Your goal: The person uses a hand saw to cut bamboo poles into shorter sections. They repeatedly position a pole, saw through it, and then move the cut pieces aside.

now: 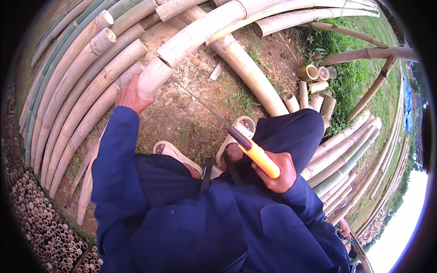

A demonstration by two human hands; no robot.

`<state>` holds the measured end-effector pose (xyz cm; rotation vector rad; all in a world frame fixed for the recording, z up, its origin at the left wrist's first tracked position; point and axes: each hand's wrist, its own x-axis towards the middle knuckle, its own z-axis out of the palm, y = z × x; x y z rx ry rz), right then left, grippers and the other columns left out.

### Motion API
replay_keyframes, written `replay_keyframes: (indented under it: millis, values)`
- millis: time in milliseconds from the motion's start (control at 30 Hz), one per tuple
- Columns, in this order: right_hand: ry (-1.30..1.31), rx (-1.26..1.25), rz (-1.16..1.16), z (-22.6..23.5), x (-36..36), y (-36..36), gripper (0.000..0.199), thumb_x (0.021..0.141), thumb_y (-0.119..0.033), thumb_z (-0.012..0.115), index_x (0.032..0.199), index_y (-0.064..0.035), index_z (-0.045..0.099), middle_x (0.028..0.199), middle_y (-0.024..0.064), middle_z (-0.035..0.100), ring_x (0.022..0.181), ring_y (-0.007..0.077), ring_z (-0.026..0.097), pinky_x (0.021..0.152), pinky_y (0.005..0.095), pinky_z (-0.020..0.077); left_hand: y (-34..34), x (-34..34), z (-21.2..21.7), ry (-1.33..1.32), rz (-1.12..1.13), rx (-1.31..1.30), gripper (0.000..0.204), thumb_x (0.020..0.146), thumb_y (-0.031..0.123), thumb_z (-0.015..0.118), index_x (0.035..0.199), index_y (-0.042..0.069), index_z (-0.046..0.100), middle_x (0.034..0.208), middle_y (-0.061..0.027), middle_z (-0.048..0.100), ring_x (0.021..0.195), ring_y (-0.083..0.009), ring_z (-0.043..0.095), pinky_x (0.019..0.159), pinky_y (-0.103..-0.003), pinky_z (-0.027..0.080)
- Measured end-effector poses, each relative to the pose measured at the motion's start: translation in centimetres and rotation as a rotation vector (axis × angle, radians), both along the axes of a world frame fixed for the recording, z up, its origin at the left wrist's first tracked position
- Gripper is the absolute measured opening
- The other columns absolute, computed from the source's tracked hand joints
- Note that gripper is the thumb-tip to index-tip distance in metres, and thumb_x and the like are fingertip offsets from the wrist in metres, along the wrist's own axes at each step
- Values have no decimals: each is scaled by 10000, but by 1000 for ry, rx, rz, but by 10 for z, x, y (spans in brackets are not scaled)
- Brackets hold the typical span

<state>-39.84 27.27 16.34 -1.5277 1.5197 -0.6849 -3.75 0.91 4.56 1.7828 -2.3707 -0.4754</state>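
Dirt ground [182,113], left hand [131,96] gripping bamboo pole [195,38], right hand [278,173] holding saw [252,152]

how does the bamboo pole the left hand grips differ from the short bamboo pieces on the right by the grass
The bamboo pole is long, pale and lies slanted under the left hand; the short bamboo pieces are stubby, browner offcuts clustered loosely, some showing open ends. Both are hollow cut bamboo.
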Motion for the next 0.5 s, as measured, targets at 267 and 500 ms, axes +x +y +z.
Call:
replay_keyframes:
  millis: [267, 500]
  values:
    - [335, 208, -205, 147, -65, 50, 221, 794, -30, 730, 1009, 17, 747, 657, 136, 660, 565, 299, 657, 582, 364, 502, 4, -4, -58, -82, -30, 88, 748, 649, 345, 878, 1232, 68, 500, 1020, -249, 727, 956, -451, 707, 852, -530, 553]
    - [518, -46, -453, 121, -103, 30, 180, 865, -95, 751, 995, 28, 732, 612, 113, 606, 533, 205, 585, 583, 361, 481, 28, -30, -135, -179, 58, 318, 913, 657, 376, 911, 1386, 83, 446, 1233, -233, 673, 1123, -383, 680, 962, -524, 526]
